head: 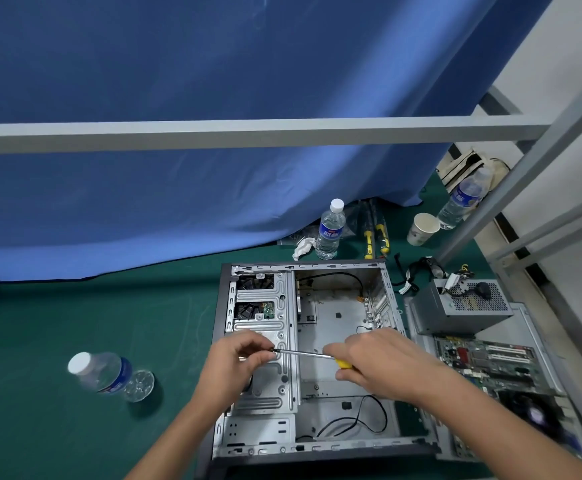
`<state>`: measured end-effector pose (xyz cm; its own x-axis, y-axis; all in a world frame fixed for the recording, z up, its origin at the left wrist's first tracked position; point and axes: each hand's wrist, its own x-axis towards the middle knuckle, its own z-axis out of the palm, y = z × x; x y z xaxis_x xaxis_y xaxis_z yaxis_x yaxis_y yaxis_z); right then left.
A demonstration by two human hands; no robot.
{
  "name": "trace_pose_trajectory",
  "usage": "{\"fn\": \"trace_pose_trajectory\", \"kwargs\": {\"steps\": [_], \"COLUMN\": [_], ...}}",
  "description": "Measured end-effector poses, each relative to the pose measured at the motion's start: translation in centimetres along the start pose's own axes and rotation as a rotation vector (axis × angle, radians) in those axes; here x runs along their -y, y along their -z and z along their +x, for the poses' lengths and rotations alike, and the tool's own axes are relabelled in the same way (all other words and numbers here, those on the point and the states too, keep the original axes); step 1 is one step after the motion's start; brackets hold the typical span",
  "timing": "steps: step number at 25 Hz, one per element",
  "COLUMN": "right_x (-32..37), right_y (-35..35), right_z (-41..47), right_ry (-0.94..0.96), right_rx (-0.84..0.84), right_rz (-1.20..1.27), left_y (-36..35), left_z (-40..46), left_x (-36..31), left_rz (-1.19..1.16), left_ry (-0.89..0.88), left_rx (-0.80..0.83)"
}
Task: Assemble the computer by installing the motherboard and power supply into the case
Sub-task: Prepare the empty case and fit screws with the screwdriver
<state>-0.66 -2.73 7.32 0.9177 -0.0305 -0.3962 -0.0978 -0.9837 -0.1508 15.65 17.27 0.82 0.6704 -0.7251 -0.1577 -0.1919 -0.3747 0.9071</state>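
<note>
Both bare forearms reach forward from the lower edge of the view, converging. The left hand [239,355] has its fingers curled, fingertips pinched together. The right hand [369,362] lies knuckles-up, its fingers curled under in a grip.

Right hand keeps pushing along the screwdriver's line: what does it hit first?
Likely the left hand. The right hand holds the screwdriver pointing left, and the left fingers pinch at its tip above the drive cage in the case. Depth to the cage is unclear.
</note>
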Motion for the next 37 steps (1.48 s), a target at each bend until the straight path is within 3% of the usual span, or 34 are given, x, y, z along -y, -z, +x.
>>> {"fn": "trace_pose_trajectory", "kwargs": {"steps": [3,7,9,13,17,19,22,29,37], "right_x": [1.3,1.3,0.5,-0.7,-1.1,-0.9,-1.4,-1.9,-0.7], "right_y": [0.9,4.3,5.6,5.9,5.5,5.1,5.2,8.4,8.7], "right_z": [0.6,1.8,2.4,2.2,2.5,3.2,4.1,7.3,9.0], "right_ry": [-0.027,-0.129,-0.144,-0.234,-0.327,-0.404,-0.464,-0.243,-0.121], "right_rx": [0.067,0.315,0.328,0.153,-0.155,-0.298,-0.417,-0.352,-0.250], "right_rz": [-0.044,0.326,0.454,1.029,1.309,1.268,0.932,0.594,0.456], "left_y": [0.4,0.7,1.1,1.6,1.1,0.4,-1.0,-2.5,-4.0], "left_z": [0.2,0.6,1.2,1.9,2.6,3.0,3.6,8.0,9.7], "left_x": [0.8,1.2,1.4,2.1,2.9,3.2,3.3,2.4,2.8], "left_rz": [0.208,0.289,0.321,0.303,0.258,0.260,0.200,0.396,0.532], "left_ry": [-0.057,-0.062,-0.064,0.006,0.052,0.049,0.086,0.064,0.105], "left_rx": [0.078,0.202,0.204,0.185,0.188,0.207,0.189,0.119,0.057]}}
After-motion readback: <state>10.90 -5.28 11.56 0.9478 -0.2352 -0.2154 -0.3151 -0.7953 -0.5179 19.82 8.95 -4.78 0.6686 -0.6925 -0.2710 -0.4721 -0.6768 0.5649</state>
